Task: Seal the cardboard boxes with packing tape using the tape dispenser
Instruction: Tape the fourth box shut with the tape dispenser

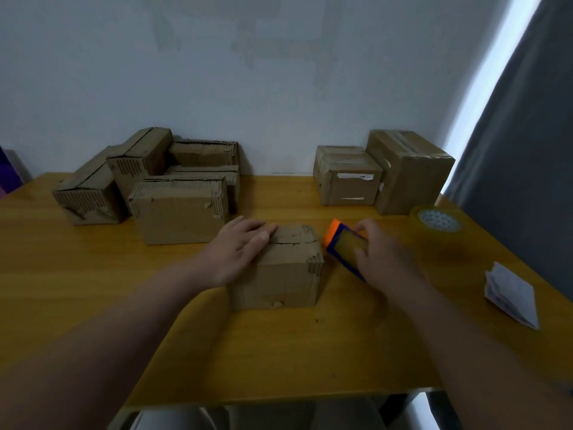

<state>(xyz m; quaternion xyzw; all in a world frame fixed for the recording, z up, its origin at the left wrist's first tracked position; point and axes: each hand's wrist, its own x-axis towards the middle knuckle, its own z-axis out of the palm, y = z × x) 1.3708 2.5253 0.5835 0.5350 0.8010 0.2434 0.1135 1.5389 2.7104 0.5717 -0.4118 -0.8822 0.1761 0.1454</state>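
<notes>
Both our forearms reach over the wooden table (93, 274). Our left hand (238, 249) lies flat, fingers pressed together, on the top flaps of the small box (279, 274). Just right of it, our right hand (381, 259) wraps the tape dispenser (342, 245), which sits beside the box, not yet on the seam. Risk: if the left hand lifts, the flaps may spring apart and the tape would likely bridge crookedly. Beyond the left hand we count five boxes (179, 209); beyond the right hand, two boxes (347, 178), one spare tape roll (437, 225), and one folded paper (511, 293).
</notes>
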